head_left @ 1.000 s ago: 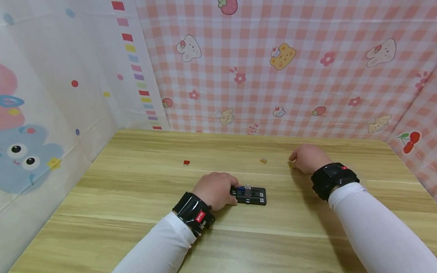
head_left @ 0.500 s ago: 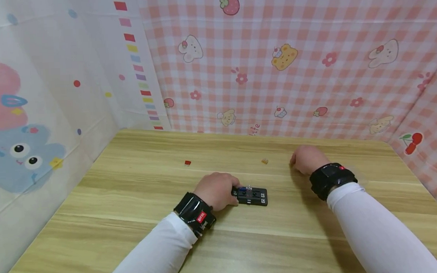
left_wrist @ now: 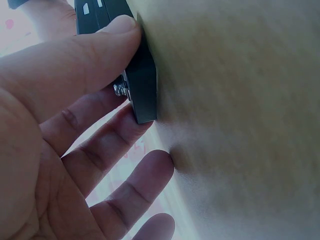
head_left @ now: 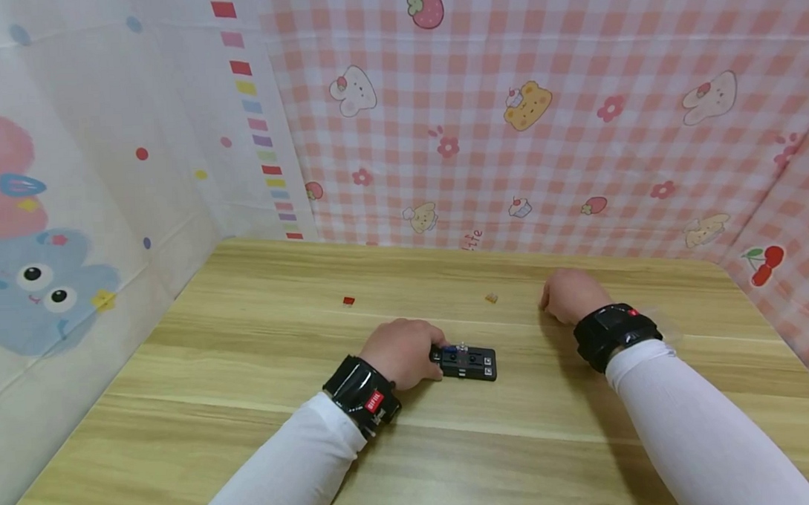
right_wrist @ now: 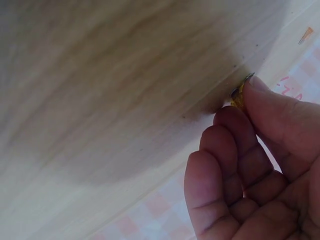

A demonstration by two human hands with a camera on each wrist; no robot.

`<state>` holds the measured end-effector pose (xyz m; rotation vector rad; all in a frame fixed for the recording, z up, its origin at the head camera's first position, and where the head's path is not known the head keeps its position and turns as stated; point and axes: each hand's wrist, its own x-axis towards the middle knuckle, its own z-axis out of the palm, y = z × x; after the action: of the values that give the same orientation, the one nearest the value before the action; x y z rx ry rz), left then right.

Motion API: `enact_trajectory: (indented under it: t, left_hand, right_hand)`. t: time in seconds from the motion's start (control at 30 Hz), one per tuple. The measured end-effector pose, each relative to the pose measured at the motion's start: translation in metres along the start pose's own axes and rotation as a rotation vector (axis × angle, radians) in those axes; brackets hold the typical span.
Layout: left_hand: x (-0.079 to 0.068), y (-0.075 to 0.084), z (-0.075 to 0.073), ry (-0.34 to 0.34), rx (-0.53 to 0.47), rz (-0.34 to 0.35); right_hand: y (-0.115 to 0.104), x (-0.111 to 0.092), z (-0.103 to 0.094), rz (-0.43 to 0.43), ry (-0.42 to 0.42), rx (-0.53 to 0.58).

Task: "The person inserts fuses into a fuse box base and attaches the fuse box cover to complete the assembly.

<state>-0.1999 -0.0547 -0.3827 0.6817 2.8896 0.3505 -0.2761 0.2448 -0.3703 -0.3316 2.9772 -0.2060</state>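
Note:
My left hand (head_left: 403, 354) grips the left end of a black fuse block (head_left: 474, 364) on the table, thumb on the near side and fingers on the far side. A blue fuse (head_left: 451, 349) shows in the block beside the fingers. In the left wrist view, a metal screw (left_wrist: 120, 90) sticks out of the block's end. Toward the back right, my right hand (head_left: 575, 296) is low over the table. The right wrist view shows a small yellow blade fuse (right_wrist: 238, 96) pinched between its thumb and fingertip, partly hidden by them.
A small red fuse (head_left: 349, 301) lies toward the back left of the wooden table (head_left: 274, 346). Between the hands, farther back, lies an orange fuse (head_left: 491, 298). A pink checked cloth (head_left: 482, 168) hangs behind the table, and a white printed cloth (head_left: 175, 201) hangs at the left.
The head view has shifted slightly. Both hands stay in nearly the same place, the left still on the fuse block, and the loose fuses lie as before.

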Motion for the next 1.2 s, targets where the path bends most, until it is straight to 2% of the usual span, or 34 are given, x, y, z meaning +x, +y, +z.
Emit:
enact_trajectory:
  t: [0.63,1.2]
  left_hand:
    - [-0.0006,0.0002,0.0013,0.005,0.011,0.007]
    - [-0.0008,0.0008,0.0003,0.001,-0.010,0.001]
  right_hand:
    - [-0.0006,-0.0036,-0.0018,0.043,-0.015,0.041]
    - [-0.0014,-0.0098,-0.0039,0.054,0.023,0.083]
